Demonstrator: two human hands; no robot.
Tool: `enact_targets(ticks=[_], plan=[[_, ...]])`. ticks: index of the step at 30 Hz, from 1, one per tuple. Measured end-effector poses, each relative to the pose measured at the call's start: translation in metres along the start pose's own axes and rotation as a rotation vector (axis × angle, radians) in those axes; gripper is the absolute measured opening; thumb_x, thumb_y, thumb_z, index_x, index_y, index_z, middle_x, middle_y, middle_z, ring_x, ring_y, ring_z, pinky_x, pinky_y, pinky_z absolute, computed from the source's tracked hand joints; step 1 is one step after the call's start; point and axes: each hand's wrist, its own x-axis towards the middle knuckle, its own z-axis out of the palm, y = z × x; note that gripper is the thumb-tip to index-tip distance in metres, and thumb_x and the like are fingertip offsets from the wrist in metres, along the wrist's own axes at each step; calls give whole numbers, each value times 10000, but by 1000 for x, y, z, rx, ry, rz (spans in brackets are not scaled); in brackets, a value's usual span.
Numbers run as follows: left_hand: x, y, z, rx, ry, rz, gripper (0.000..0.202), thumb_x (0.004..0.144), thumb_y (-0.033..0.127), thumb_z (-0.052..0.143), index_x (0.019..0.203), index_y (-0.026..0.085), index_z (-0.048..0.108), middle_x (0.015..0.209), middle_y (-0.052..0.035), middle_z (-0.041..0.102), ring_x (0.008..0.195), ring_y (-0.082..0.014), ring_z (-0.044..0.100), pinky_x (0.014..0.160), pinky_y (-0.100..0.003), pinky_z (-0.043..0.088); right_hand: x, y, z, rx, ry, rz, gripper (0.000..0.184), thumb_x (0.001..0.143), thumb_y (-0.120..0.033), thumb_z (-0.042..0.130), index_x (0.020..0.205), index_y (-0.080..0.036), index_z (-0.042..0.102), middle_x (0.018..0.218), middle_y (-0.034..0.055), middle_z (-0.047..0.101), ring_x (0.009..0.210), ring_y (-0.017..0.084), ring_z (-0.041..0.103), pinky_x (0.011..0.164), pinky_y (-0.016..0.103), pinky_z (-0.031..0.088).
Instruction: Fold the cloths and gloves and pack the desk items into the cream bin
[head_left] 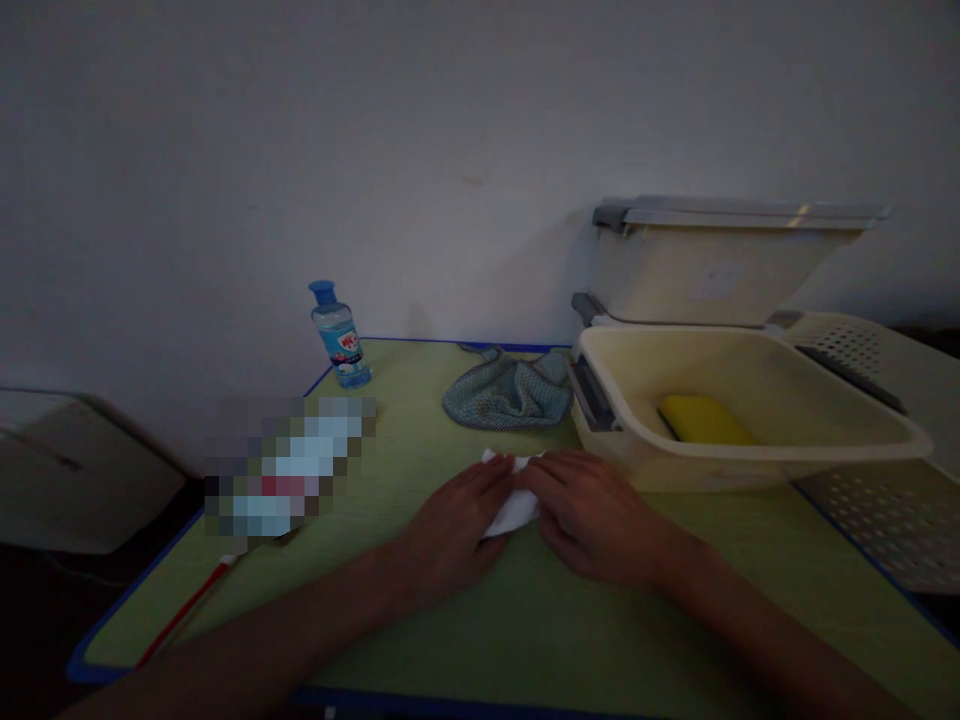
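While white crumpled sheet (513, 512), cloth or paper unclear, is gripped over pale-green tabletop (420, 640) by left hand (459, 518) and right hand (596, 515), fingers are bunched together, clamped on its two sides. Visible part is stretched from far fingertips back toward thumbs; full long axis is hidden. Beyond fingertips, blue-grey textured cloth (510, 392) is laid; rightward, cream plastic box (750, 458) is placed.

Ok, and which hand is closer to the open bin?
Right. The right hand is just in front of the bin's near left corner; the left hand is farther off to the left.
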Motion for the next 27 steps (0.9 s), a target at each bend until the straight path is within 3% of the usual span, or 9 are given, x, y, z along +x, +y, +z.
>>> enact_targets(ticks=[3,6,8,11,14,17,21,27], plan=[[2,1,-8,-149,62,-60,476,744,91,459,1220,104,472,1272,-115,510,1177,-213,463,1008,-366,355,0,6,1,77,136,66,188,741,-107,401,882,-173,505,781,65,569,727,192,526,662,317,399],[5,6,-19,-354,104,-176,303,792,159,449,1055,119,594,956,-60,665,828,-175,616,756,-292,483,0,9,1,178,278,80,149,789,-117,370,871,-190,470,784,51,548,699,167,520,617,281,394],[6,8,-26,-509,106,-268,239,788,198,472,947,122,634,768,-18,662,646,-133,587,597,-233,456,0,8,0,235,373,74,139,806,-119,361,871,-196,456,789,47,539,690,156,518,605,270,395],[8,7,-33,-810,78,-397,203,700,257,581,816,102,642,667,-4,632,565,-110,545,513,-197,403,0,4,-4,337,482,106,108,806,-133,390,867,-201,448,743,24,524,643,140,502,575,256,391],[10,3,-33,-1124,36,-564,258,574,278,681,750,98,625,654,-7,628,561,-112,550,527,-205,411,2,4,-2,504,483,229,67,795,-160,422,840,-200,450,692,-1,498,605,122,483,516,228,374],[11,-2,-28,-1287,7,-724,323,504,253,717,770,106,607,694,-16,633,599,-125,569,564,-221,426,7,10,8,662,390,362,34,781,-170,432,798,-192,450,660,-16,477,583,109,470,475,203,350],[10,-10,-20,-1208,-8,-779,381,546,273,698,876,137,565,737,-6,616,647,-148,574,570,-242,434,11,18,28,623,225,454,63,769,-128,435,755,-178,469,609,-33,472,552,104,457,502,213,339],[10,-16,-14,-668,118,-458,294,618,150,603,905,149,538,875,-33,601,839,-191,566,750,-301,452,12,17,40,361,159,400,119,764,-55,451,784,-164,496,742,14,523,702,140,507,652,267,392]])
